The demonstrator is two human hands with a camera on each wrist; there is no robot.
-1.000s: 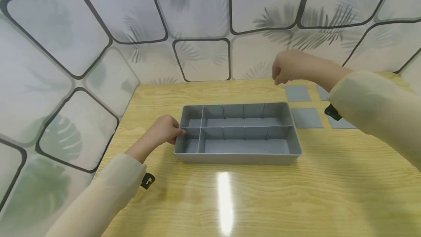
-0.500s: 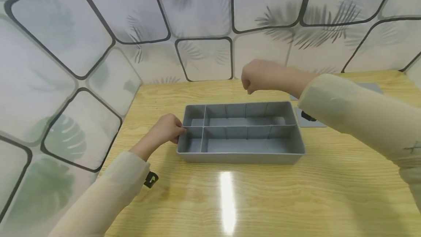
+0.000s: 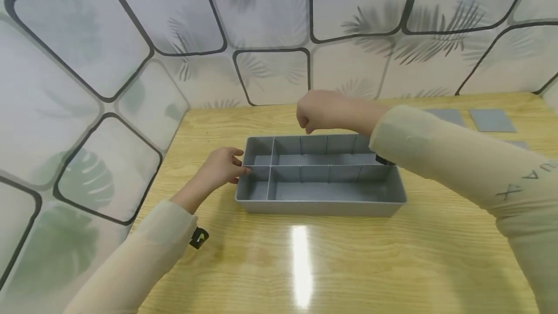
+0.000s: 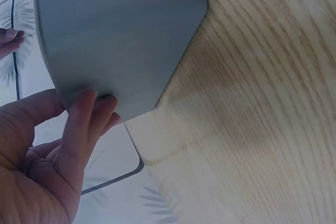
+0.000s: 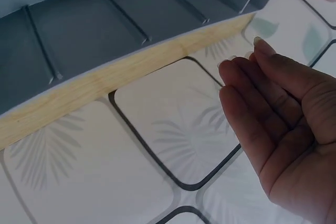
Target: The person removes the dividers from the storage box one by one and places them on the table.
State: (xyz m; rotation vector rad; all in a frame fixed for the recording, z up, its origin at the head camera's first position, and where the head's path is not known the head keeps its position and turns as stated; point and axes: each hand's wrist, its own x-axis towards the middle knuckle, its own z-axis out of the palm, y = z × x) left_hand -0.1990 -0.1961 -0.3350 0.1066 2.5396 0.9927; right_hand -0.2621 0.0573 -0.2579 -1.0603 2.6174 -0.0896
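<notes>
A grey organizer box with inner divider walls stands on the wooden table. My left hand is at its left end, thumb over the rim and fingers against the outer wall. In the left wrist view, the left hand's fingers touch the grey end wall. My right hand hovers just behind the box's back rim. Seen in the right wrist view, the right hand has its fingers loosely bent towards the thumb, with nothing between them. The right sleeve covers the box's back right corner.
Thin grey square panels lie on the table at the back right, partly behind the right sleeve. A patterned wall rises along the table's back and left side. Wooden tabletop stretches in front of the box.
The right hand has moved left and down from near the panels to behind the box's back rim. The left hand's fingers have spread slightly at the box's end.
</notes>
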